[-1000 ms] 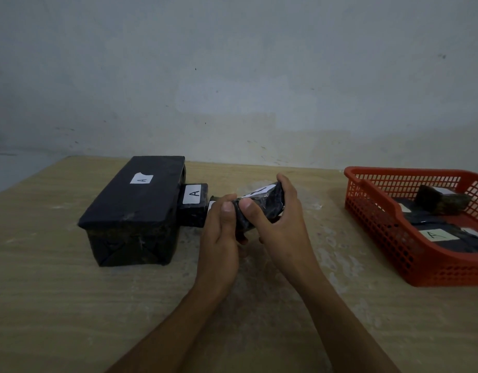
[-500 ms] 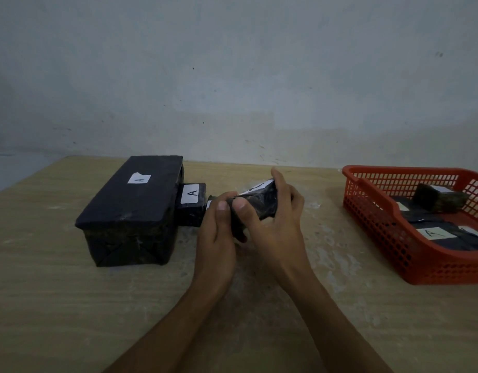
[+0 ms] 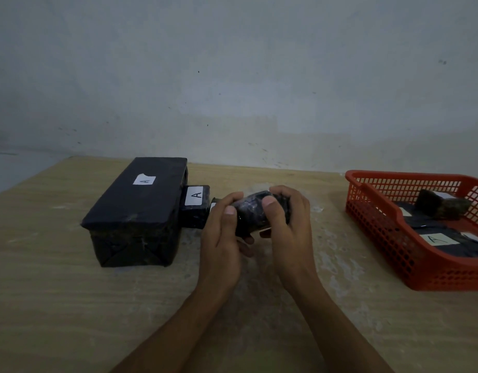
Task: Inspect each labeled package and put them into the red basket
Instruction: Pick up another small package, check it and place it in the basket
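Hands, left hand (image 3: 221,232) and right hand (image 3: 289,222), grip a small black package (image 3: 255,214); rotating it fully should reveal its label before the red basket (image 3: 372,211).

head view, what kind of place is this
Probably a makeshift sorting or packing spot: a bare wooden table against a plain wall, black packages labelled A, and a red basket collecting them.

left grip (image 3: 221,232) curled, right grip (image 3: 289,224) curled
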### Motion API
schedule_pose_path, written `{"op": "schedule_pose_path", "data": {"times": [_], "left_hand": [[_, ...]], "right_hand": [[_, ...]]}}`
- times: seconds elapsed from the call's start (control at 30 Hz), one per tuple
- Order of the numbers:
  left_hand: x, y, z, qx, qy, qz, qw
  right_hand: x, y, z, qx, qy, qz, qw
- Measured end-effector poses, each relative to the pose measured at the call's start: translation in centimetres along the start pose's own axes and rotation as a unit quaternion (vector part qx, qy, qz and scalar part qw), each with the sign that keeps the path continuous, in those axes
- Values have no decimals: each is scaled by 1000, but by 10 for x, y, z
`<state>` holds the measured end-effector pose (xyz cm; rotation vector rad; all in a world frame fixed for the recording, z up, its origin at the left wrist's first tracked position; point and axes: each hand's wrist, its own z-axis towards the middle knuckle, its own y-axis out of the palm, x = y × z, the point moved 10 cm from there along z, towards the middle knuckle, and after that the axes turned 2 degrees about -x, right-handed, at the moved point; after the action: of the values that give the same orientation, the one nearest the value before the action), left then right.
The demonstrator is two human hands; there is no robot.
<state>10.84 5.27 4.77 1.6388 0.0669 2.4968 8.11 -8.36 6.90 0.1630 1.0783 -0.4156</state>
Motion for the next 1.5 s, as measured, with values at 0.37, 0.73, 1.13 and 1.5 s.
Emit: {"op": "schedule_pose_path", "data": {"times": [0.37,0.73,1.13,1.5], "left_hand": [[7,1,-1,-4,14,34,999],[-9,6,-2,-26,-56,6,998],[-2,1,-2,3,2,77,997],[6,-4,-1,24,8,80,997]], "right_hand": [[0,0,1,-9,9,26,1000],[-11,-24,0,93,-26,0,995],[-9,-22,3,69,-47,7,997],[13,-15,2,47,3,-37,998]]}}
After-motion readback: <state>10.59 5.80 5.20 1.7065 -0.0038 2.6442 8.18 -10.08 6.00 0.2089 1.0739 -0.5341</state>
